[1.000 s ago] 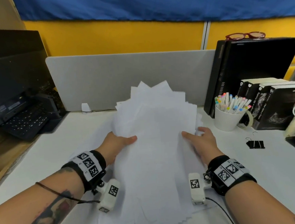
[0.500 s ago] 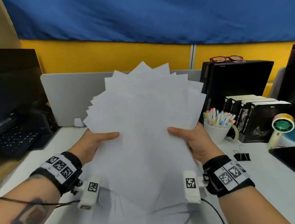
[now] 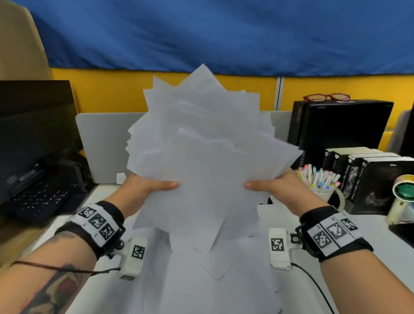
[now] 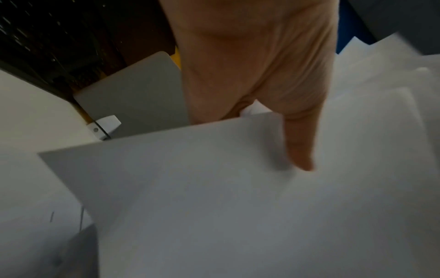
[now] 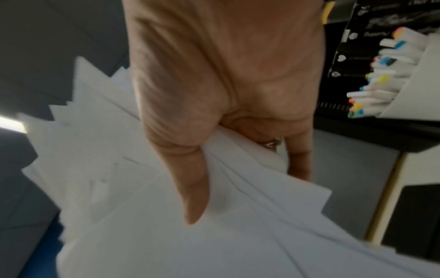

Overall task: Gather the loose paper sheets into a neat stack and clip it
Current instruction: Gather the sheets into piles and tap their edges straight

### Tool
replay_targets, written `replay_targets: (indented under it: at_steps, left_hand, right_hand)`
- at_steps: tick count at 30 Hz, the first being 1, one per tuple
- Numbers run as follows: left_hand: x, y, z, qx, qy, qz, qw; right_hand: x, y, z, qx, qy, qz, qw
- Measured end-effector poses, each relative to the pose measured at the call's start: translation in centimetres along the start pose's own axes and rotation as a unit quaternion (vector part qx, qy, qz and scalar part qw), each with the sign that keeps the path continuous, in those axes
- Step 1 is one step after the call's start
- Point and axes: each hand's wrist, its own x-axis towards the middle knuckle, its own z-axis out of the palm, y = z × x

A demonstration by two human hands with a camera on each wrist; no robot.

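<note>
A messy, fanned bundle of white paper sheets (image 3: pixel 201 157) stands upright above the desk, its corners sticking out at many angles. My left hand (image 3: pixel 154 189) grips its left edge, thumb on the front face. My right hand (image 3: pixel 267 185) grips its right edge the same way. In the left wrist view the thumb (image 4: pixel 300 150) lies across the paper (image 4: pixel 214 188). In the right wrist view the right hand (image 5: pixel 226 75) pinches several layered sheets (image 5: pixel 238 235) between thumb and fingers. More loose sheets (image 3: pixel 211 292) lie flat on the desk beneath. I cannot make out the binder clip.
A white mug of markers (image 3: pixel 319 185) stands right of my right hand, with black boxes (image 3: pixel 376 175) and a small fan (image 3: pixel 408 190) beyond. A keyboard (image 3: pixel 38 197) and dark monitor are at the left. A grey divider (image 3: pixel 106 145) closes the desk's back.
Both hands have lifted the bundle off the desk and tipped it upright, higher than half a second ago. The sheets now fan out more at the top.
</note>
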Motion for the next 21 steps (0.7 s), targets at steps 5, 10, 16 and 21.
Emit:
replay_targets:
  at_steps: [5,10,16,21]
  left_hand:
    - [0.9,0.3,0.8,-0.011,0.084,0.077,0.993]
    - [1.4,2.9,0.3,0.023,0.005,0.12,0.993]
    - [-0.9,-2.4,0.5,0.059,-0.014,0.001,0.998]
    - [-1.8,-3.2,1.7,0.004,0.017,-0.003,1.0]
  right_hand:
    - [0.4,0.3,1.5,0.046,0.113,-0.03,0.992]
    - [0.5,-1.8,0.0,0.149,0.086,-0.032,0.985]
    - [-0.8,0.7,-0.2,0.156,0.05,-0.01,0.986]
    - [-1.1,0.3,-0.4,0.187,0.043,-0.004,0.981]
